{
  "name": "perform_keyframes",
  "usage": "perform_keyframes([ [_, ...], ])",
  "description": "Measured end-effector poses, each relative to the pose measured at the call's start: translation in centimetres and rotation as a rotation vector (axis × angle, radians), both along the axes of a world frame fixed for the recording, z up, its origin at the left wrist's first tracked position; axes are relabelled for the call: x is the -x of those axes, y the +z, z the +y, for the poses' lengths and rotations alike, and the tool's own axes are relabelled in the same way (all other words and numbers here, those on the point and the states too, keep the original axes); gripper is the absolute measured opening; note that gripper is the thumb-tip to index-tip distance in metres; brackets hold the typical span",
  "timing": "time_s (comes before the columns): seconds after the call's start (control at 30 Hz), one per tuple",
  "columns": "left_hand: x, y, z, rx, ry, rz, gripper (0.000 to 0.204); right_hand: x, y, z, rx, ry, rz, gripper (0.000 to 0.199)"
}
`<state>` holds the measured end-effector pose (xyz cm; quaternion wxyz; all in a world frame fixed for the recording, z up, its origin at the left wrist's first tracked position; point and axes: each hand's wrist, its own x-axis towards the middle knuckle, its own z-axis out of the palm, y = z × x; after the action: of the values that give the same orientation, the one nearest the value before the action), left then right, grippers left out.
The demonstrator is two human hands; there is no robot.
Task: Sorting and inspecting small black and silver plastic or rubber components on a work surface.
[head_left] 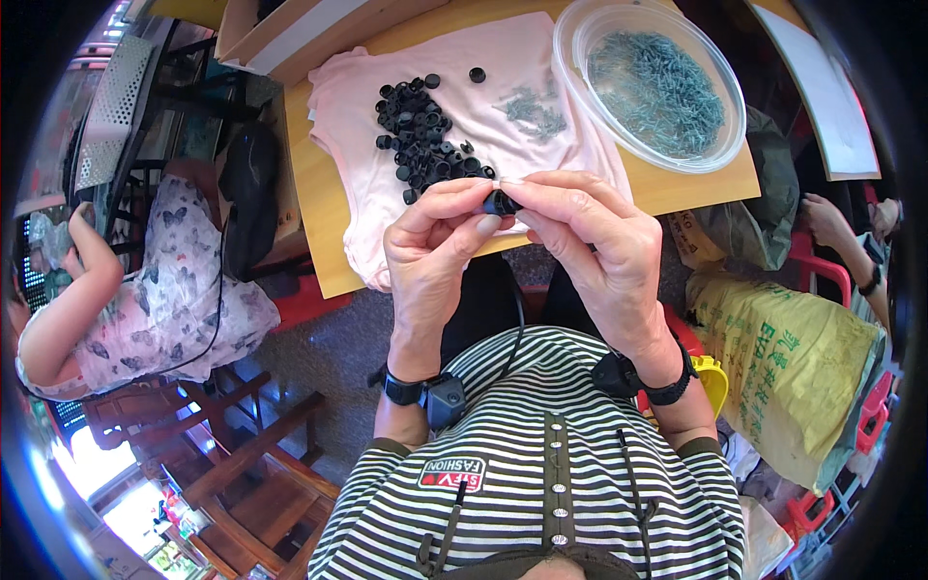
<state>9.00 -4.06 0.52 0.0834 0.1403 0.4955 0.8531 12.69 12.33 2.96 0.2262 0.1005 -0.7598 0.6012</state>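
Observation:
My left hand (435, 256) and my right hand (594, 246) meet in front of my chest and pinch one small black plastic cap (500, 203) between thumbs and forefingers. Just beyond the fingers, a heap of several black caps (425, 140) lies on a pink cloth (348, 126) spread over a wooden table (309, 184). A small cluster of grey screws (532, 111) rests on the cloth to the right of the heap. A clear round plastic bowl (580, 92) at the table's right holds many more grey screws (657, 92).
A person in a butterfly-print top (155, 290) sits at left beside a black bag (246, 188). Wooden chairs (251, 454) stand at lower left. A yellow-green sack (788, 367) and another person's arm (836, 237) are at right. A cardboard box (309, 34) lies at the table's far edge.

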Motion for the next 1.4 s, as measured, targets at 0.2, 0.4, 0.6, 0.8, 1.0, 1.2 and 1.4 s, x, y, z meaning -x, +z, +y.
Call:
perform_keyframes([
  [0.2,0.0,-0.1,-0.1,0.027,-0.021,0.020,0.024,0.3,-0.4,0.2,0.031,0.043,-0.020,0.021],
  [0.4,-0.1,0.0,-0.1,0.039,-0.045,-0.018,0.023,0.4,-0.6,0.3,0.199,0.068,-0.192,0.020],
  [0.6,-0.3,0.1,0.3,-0.029,-0.014,-0.138,0.023,0.5,-0.6,0.3,-0.024,0.012,-0.018,0.026],
  [0.8,-0.2,0.3,0.5,-0.018,-0.031,-0.269,0.022,1.0,-1.6,0.1,-0.133,-0.034,0.108,0.036],
  [1.0,0.0,-0.7,0.7,-0.060,-0.053,-0.346,0.015,1.7,-2.2,0.0,-0.219,-0.084,0.147,0.033],
  [1.2,0.1,-1.4,1.1,-0.120,-0.058,-0.406,0.019,2.1,-2.3,0.4,-0.255,-0.060,0.116,0.031],
  [1.4,1.0,-1.6,1.2,-0.177,-0.011,-0.383,0.020,4.1,-1.5,0.6,-0.388,0.014,0.173,0.028],
])
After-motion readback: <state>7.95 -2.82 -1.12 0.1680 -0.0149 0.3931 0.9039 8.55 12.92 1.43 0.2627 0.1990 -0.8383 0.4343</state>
